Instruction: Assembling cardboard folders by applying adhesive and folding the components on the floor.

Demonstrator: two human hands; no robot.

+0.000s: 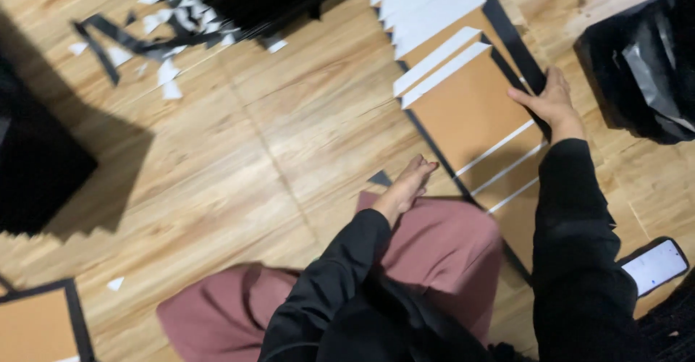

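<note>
Wooden floorboards [239, 152] fill the room underfoot, littered at the far end with white and black paper scraps [156, 25]. A long brown board [470, 112] edged in black lies on the floor, its long axis running away from the seated person toward the far side, with white strips [434, 14] stacked across its far end. The right hand [552, 101] rests flat on the board's right edge, fingers spread, gripping nothing. The left hand [409, 184] hovers just beside the near left edge, fingers loosely together; whether it pinches anything I cannot tell. A phone [655, 266] lies to the right. The board's near end is hidden behind the black sleeve.
</note>
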